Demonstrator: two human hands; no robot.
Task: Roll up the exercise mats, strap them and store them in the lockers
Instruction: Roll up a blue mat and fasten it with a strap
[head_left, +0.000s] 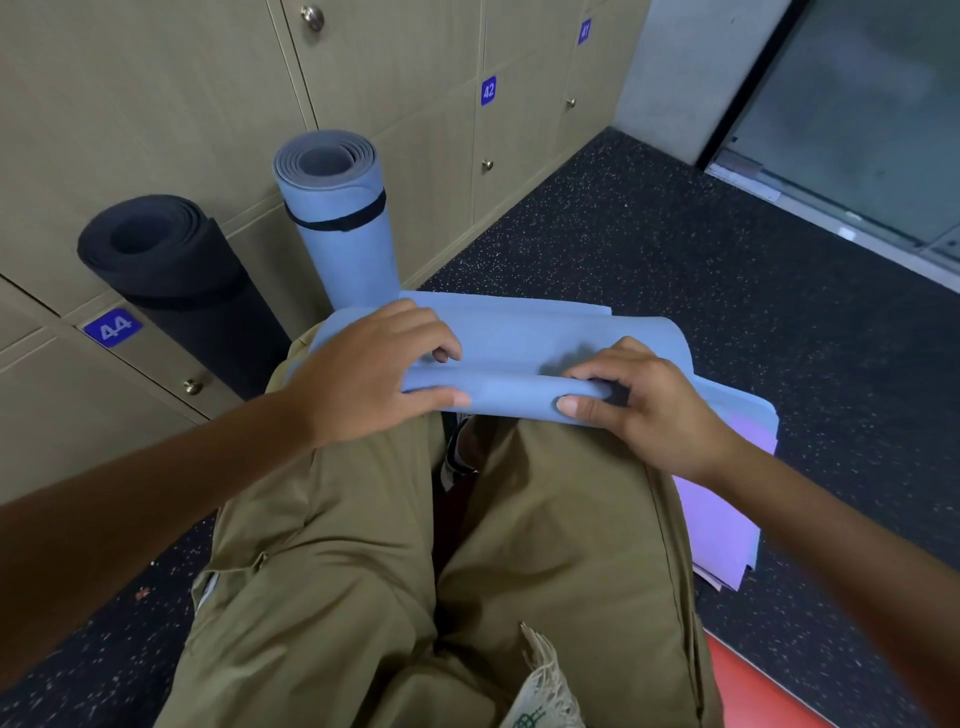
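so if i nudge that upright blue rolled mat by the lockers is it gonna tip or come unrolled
The blue rolled mat would probably tip rather than slide: it stands tall on a narrow end. It leans close to the lockers, so a push that way likely just props it. Its black strap circles it, so it should stay rolled.

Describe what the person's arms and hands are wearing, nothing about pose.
Both forearms are bare to the frame's edge; no sleeves show. The left hand and right hand have no gloves, rings, watch or wristbands visible. Fingernails are short and unpainted. Below them, olive-khaki trousers cover the legs.
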